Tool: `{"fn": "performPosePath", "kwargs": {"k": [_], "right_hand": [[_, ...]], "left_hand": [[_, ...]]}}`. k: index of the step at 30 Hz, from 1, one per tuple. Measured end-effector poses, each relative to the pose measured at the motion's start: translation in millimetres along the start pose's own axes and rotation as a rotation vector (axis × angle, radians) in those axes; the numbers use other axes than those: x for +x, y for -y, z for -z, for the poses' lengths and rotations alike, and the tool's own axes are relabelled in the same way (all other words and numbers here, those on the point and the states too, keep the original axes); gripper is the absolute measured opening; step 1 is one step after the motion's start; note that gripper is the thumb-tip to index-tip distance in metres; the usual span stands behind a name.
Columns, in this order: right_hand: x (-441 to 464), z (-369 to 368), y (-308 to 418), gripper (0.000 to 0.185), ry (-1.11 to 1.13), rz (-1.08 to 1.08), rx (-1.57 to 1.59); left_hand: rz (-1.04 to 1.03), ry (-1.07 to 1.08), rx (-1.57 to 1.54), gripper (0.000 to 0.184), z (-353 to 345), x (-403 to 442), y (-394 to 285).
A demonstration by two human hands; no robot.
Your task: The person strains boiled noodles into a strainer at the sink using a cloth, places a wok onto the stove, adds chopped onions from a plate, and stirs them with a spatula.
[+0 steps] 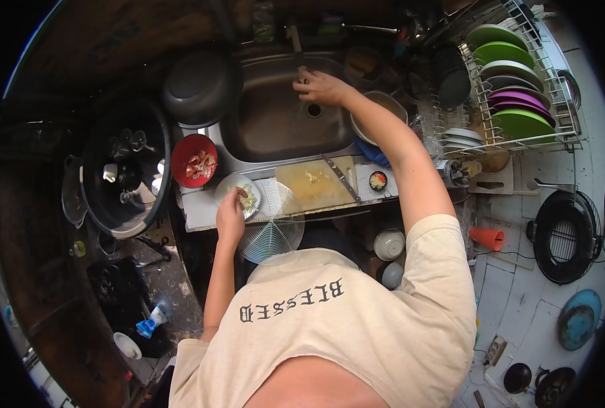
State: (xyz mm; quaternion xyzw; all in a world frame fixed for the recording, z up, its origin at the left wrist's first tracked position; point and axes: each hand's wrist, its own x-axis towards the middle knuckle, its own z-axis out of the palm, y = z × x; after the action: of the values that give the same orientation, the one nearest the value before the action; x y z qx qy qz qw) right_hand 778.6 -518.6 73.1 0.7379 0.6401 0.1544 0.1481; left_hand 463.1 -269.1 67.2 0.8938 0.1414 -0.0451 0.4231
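My right hand [319, 88] reaches over the metal sink [268, 122], its fingers closed around the end of the faucet [296, 44]. My left hand [230, 212] grips the near edge of a small pale plate [226, 185] at the counter's left. Chopped pale pieces [249, 202] lie on that plate. Beside it, a round wire grille [275, 234] overhangs the counter edge. A yellowish cutting board [299, 194] carries a little chopped food [313, 177], and a knife [341, 179] lies across its right side. Further right stands a small dark bowl [378, 180] with red and pale pieces.
A red bowl [181, 163] with peelings stands left of the sink, by a large black basin [98, 211] holding glasses. A dark pot [200, 88] sits behind. At right are a dish rack [564, 132] with colored plates and a pot [389, 112] beneath my right arm.
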Motion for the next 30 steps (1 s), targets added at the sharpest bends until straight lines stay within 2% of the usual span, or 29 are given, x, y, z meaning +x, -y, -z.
{"fn": "performPosePath", "kwargs": {"k": [6, 9, 12, 13, 15, 17, 19, 22, 25, 28, 29, 30], "right_hand": [[-5, -13, -5, 0.017, -0.081, 0.063, -0.013], [-8, -20, 2, 0.024, -0.143, -0.028, 0.035], [-14, 24, 41, 0.032, -0.306, -0.494, -0.022], [-23, 20, 60, 0.038, -0.329, -0.733, 0.087], [-49, 36, 103, 0.036, -0.58, -1.275, 0.391], [-86, 40, 145, 0.036, -0.784, -1.763, 0.336], [-130, 11, 183, 0.048, -0.694, -2.249, 0.192], [-175, -25, 182, 0.06, -0.52, -2.902, 0.572], [-203, -62, 182, 0.062, -1.048, -3.011, 0.764], [-213, -53, 174, 0.056, -1.264, -2.994, 1.069], [-213, -35, 172, 0.048, -1.316, -2.957, 1.243], [-211, -34, 176, 0.05, -1.431, -2.83, 1.268]], "left_hand": [[-0.001, -0.005, 0.009, 0.013, -9, 2, -10], [-0.001, 0.002, 0.011, 0.013, -18, 6, -20], [-0.032, -0.003, -0.011, 0.013, -31, 11, -24], [-0.023, 0.024, -0.002, 0.013, -33, 13, -27], [-0.005, 0.059, 0.012, 0.013, -37, 17, -35], [-0.004, 0.053, 0.028, 0.013, -41, 23, -44], [-0.01, 0.055, 0.042, 0.013, -43, 23, -46], [-0.038, 0.063, 0.053, 0.012, -53, 31, -53], [-0.05, 0.075, 0.118, 0.013, -63, 47, -65], [-0.11, 0.06, 0.149, 0.014, -73, 66, -76], [-0.133, 0.056, 0.152, 0.014, -75, 70, -78], [-0.156, 0.049, 0.151, 0.014, -78, 72, -80]]}}
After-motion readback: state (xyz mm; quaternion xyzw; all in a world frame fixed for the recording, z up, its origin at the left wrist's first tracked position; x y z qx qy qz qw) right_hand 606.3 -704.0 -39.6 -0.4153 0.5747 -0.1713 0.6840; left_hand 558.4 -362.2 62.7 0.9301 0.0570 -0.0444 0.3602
